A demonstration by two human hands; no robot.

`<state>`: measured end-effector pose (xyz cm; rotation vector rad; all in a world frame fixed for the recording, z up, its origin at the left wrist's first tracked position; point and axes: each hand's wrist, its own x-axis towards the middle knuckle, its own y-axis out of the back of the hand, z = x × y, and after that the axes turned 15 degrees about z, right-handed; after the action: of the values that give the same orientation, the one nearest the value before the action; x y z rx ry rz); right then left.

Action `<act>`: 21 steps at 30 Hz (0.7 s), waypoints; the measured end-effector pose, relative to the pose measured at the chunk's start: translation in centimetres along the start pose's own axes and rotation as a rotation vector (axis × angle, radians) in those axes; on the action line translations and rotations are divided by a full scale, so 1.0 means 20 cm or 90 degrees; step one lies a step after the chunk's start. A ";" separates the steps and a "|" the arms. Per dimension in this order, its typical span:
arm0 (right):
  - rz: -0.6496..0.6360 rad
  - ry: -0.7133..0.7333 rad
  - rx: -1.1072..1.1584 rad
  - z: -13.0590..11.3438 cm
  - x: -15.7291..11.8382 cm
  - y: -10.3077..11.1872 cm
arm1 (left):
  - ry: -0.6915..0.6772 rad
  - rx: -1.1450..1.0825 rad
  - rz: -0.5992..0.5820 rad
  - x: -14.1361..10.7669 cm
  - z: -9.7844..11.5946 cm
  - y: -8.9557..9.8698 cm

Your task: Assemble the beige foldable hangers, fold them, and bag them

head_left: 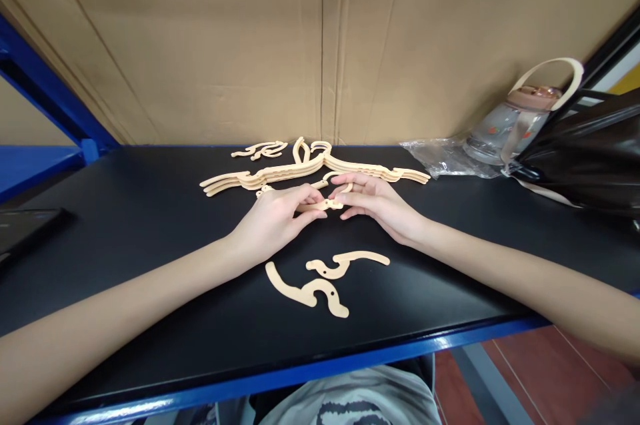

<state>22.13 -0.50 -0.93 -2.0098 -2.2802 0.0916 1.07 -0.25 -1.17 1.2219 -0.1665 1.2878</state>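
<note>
Between my two hands is a small beige folding-hanger piece [329, 205] with a hole near its end. My left hand [277, 215] pinches it from the left with thumb and fingers. My right hand [383, 203] has its thumb and index finger closed on the right end, where a curved part shows; the other fingers hide much of it. Nearer the edge lie two loose hanger arms, one S-shaped arm [295, 293] and another arm [363, 256], apart from the hands. Behind the hands rests a stack of assembled beige hangers [280, 173] with hooks pointing away.
Several loose hanger pieces [265, 149] lie at the back of the black table [150, 231]. At right are a clear plastic bag [440, 157], a tilted water bottle [515, 121] and a shiny black bag [590, 151]. A dark flat device [25, 231] sits at far left.
</note>
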 end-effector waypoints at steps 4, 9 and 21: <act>-0.005 -0.018 0.015 0.00 0.01 0.01 | 0.010 0.001 0.006 0.00 0.00 -0.01; -0.002 -0.018 0.055 0.00 0.00 0.01 | 0.001 0.006 0.004 0.00 0.00 0.00; -0.049 0.005 0.037 0.01 -0.01 -0.01 | -0.101 0.069 -0.033 -0.01 0.00 -0.01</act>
<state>21.99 -0.75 -1.08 -1.8885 -2.3199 0.1419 1.12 -0.24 -1.39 1.4133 -0.1806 1.1672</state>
